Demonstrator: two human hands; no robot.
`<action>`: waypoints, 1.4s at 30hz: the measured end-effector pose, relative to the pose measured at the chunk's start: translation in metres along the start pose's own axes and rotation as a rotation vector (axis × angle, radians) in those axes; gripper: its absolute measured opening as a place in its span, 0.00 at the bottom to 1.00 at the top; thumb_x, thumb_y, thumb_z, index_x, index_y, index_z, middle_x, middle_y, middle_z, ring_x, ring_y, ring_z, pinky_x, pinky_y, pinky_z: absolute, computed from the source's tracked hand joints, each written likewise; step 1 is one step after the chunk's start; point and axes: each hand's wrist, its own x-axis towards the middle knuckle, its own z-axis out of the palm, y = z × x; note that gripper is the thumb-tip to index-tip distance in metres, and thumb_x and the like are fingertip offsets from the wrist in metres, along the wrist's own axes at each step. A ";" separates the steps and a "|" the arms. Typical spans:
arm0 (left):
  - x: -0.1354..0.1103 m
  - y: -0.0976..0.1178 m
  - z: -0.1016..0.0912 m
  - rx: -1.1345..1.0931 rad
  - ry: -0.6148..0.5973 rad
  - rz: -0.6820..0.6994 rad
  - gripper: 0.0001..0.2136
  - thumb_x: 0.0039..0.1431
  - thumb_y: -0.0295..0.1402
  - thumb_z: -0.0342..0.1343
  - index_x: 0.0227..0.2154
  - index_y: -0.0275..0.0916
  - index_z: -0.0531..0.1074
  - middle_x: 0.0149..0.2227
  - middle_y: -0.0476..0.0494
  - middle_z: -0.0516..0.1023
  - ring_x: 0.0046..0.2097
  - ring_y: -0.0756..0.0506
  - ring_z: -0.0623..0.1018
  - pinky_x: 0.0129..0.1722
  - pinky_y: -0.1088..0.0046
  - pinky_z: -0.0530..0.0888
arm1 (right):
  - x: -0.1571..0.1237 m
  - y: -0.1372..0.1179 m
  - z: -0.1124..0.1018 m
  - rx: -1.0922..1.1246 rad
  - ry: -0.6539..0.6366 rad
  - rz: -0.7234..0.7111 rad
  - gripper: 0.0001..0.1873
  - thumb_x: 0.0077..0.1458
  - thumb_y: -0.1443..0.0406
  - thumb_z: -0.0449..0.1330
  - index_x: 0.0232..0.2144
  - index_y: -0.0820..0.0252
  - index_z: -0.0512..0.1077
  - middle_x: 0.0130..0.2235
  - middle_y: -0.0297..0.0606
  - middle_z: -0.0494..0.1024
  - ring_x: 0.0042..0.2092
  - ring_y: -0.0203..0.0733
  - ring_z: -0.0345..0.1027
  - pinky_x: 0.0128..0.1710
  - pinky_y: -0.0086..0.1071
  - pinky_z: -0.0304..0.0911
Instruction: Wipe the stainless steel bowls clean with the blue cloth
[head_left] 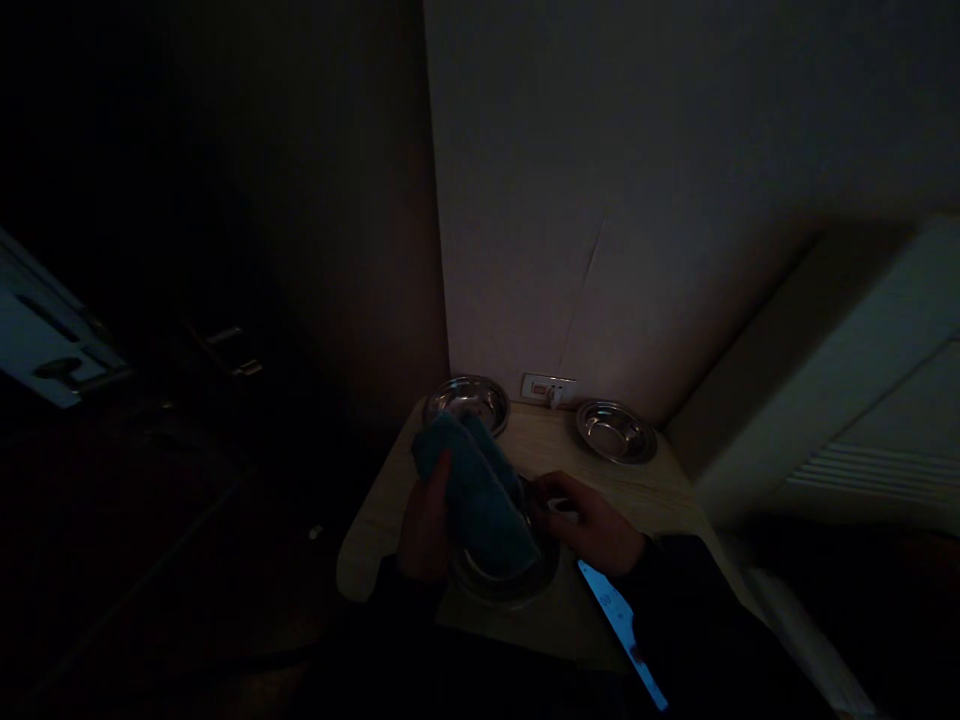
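In the dim head view, my left hand (426,525) is closed on a blue-green cloth (480,500), which hangs folded over a metal bowl (499,600) near the front of the small table. My right hand (589,520) is closed at the cloth's right edge, fingertips pinched together. A bit of shiny metal shows beside those fingertips, but darkness and the cloth hide what they grip. Much of the bowl's inside is covered by the cloth.
On the light wooden table (390,510), one metal bowl (469,395) stands at the back left and another metal bowl (615,432) at the back right. A lit phone (619,620) lies by my right forearm. Behind is a wall socket (547,388) with a plug in it.
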 end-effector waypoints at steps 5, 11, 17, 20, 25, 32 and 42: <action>-0.004 -0.004 0.003 0.093 -0.065 -0.089 0.25 0.45 0.50 0.61 0.41 0.36 0.74 0.40 0.37 0.81 0.42 0.37 0.79 0.40 0.63 0.76 | 0.014 -0.015 0.016 0.332 0.076 0.069 0.30 0.41 0.59 0.67 0.47 0.57 0.64 0.37 0.38 0.77 0.39 0.45 0.72 0.38 0.39 0.66; -0.006 -0.009 -0.001 -0.070 -0.287 -0.055 0.33 0.49 0.43 0.61 0.56 0.37 0.60 0.47 0.36 0.78 0.48 0.39 0.78 0.44 0.65 0.74 | 0.017 -0.014 0.026 0.670 0.301 0.118 0.42 0.42 0.58 0.68 0.58 0.53 0.56 0.29 0.31 0.75 0.28 0.40 0.70 0.29 0.34 0.65; -0.009 -0.005 -0.006 -0.014 -0.280 0.027 0.42 0.46 0.37 0.64 0.62 0.40 0.49 0.40 0.41 0.81 0.40 0.42 0.80 0.39 0.68 0.76 | 0.009 -0.006 0.015 0.426 0.119 0.057 0.39 0.43 0.55 0.66 0.58 0.51 0.61 0.45 0.40 0.74 0.44 0.46 0.70 0.44 0.41 0.66; -0.010 0.000 -0.005 0.095 -0.343 0.051 0.30 0.47 0.37 0.62 0.55 0.36 0.62 0.41 0.39 0.80 0.40 0.42 0.80 0.38 0.69 0.75 | 0.002 -0.004 0.006 -0.023 0.026 -0.012 0.39 0.40 0.56 0.69 0.56 0.52 0.65 0.47 0.44 0.71 0.47 0.51 0.67 0.49 0.47 0.62; -0.012 0.007 0.001 0.209 -0.374 0.082 0.24 0.51 0.39 0.58 0.51 0.36 0.65 0.42 0.39 0.79 0.41 0.42 0.79 0.39 0.68 0.75 | -0.003 -0.008 -0.001 -0.527 0.123 -0.186 0.18 0.41 0.57 0.68 0.37 0.55 0.78 0.54 0.51 0.66 0.55 0.63 0.57 0.53 0.57 0.54; -0.008 -0.004 -0.007 0.327 -0.303 0.211 0.23 0.44 0.36 0.63 0.46 0.37 0.71 0.49 0.38 0.76 0.50 0.41 0.75 0.50 0.66 0.70 | -0.003 -0.008 0.005 0.058 -0.027 -0.024 0.13 0.53 0.54 0.58 0.26 0.57 0.70 0.25 0.33 0.73 0.29 0.40 0.67 0.30 0.33 0.63; -0.007 -0.023 -0.003 0.398 -0.524 0.092 0.16 0.50 0.39 0.58 0.40 0.36 0.75 0.44 0.39 0.79 0.45 0.40 0.77 0.45 0.65 0.72 | -0.009 -0.001 0.001 0.350 -0.142 0.212 0.22 0.39 0.54 0.68 0.36 0.58 0.71 0.33 0.32 0.76 0.34 0.39 0.69 0.35 0.33 0.65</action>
